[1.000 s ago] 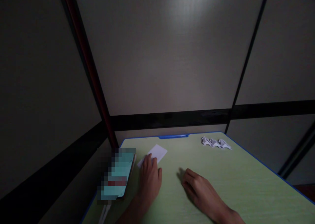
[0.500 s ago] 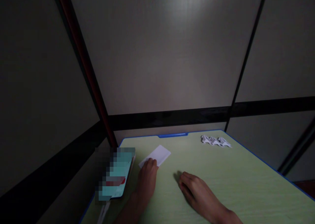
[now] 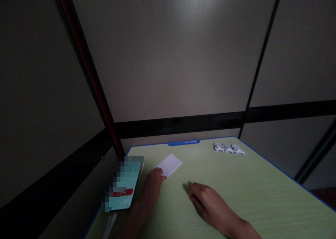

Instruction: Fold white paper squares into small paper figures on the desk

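Observation:
A white rectangle of paper (image 3: 170,164) lies slantwise on the pale green table. My left hand (image 3: 154,179) has its fingers bent over the near left end of the paper, with the thumb along its lower edge, so that end is hidden. To the right of the paper, my right hand (image 3: 206,202) rests on its side on the tabletop, fingers curled in, and nothing shows in it. Three small folded paper figures (image 3: 228,148), white and pointed, stand in a row at the far right.
A phone (image 3: 124,186) with a lit greenish screen, partly blurred, lies left of my left forearm. A white cable (image 3: 109,225) runs from its near end. The table (image 3: 252,193) has a blue rim and a blue bar (image 3: 183,143) at its far edge, close to a panelled wall.
My left hand has slid slightly left and its thumb now shows at the paper's lower edge. The paper and my right hand have hardly moved.

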A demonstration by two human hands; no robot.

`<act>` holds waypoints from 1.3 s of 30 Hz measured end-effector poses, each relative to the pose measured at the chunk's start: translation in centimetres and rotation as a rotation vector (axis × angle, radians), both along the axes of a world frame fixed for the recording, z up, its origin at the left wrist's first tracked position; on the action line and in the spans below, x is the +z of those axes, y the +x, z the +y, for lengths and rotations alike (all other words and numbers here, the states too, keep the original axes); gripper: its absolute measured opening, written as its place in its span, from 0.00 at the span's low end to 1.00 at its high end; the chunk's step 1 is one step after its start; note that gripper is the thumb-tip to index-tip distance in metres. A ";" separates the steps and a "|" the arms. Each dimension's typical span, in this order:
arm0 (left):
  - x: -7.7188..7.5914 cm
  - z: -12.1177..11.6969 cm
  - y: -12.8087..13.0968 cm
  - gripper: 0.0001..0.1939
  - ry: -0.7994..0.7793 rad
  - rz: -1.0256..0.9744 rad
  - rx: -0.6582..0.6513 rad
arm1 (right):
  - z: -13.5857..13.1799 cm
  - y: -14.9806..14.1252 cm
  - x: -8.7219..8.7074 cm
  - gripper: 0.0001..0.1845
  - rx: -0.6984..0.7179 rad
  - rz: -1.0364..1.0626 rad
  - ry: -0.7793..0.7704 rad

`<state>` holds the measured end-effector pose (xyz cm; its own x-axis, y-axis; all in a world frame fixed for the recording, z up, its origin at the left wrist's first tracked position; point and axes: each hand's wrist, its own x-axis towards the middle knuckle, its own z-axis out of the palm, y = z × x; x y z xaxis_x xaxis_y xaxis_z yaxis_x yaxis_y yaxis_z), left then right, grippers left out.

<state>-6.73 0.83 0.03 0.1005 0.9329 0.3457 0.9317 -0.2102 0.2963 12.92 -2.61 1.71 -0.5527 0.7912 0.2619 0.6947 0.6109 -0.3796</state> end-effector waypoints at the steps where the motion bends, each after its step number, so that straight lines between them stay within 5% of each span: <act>1: 0.1 0.0 0.0 0.10 -0.007 0.006 0.002 | 0.0 0.0 0.0 0.09 0.000 -0.008 0.004; 8: 1.2 0.0 0.5 0.07 -0.066 0.062 -0.007 | 0.0 0.0 -0.1 0.10 0.005 0.005 -0.001; 30: 1.2 0.0 1.3 0.17 -0.073 0.242 0.058 | -0.1 0.0 -0.1 0.08 -0.001 -0.044 0.023; 33: 1.6 -0.1 1.2 0.16 0.117 0.084 0.004 | -0.1 0.0 -0.2 0.08 -0.003 -0.015 0.010; 36: 2.6 -0.6 2.0 0.11 0.330 -0.285 -0.050 | 0.0 0.0 -0.2 0.07 -0.064 0.144 -0.032; 39: 3.1 -1.1 3.4 0.11 0.154 -0.665 -0.027 | 0.1 -0.1 0.0 0.06 -0.121 0.453 -0.095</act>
<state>-3.38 -0.23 3.17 -0.1566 0.8681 0.4710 0.5557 -0.3168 0.7687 12.84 -2.51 1.71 -0.3020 0.8747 0.3791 0.5102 0.4842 -0.7108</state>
